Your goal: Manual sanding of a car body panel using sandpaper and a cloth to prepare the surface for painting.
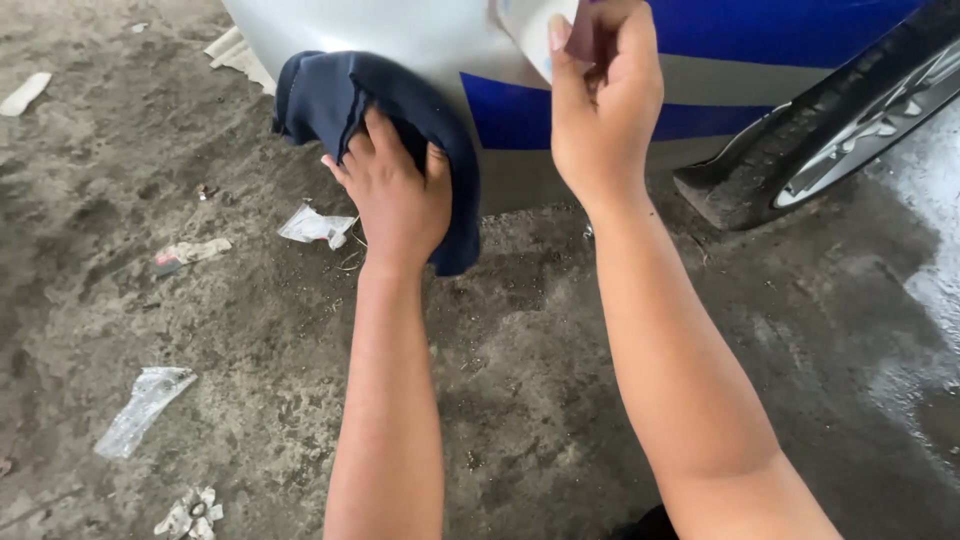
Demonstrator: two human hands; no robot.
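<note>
The left hand clutches the cloth; the right hand pinches a sticker, which may tear if jerked.

Cloth under left hand against car panel, right hand beside it, tyre farther right.

We see a rough, stained concrete floor, wet and glossy at the far right. Scraps of clear plastic wrapper and crumpled paper litter lie scattered on its left side. A black tyre with a silver wheel rim stands at the upper right.
</note>
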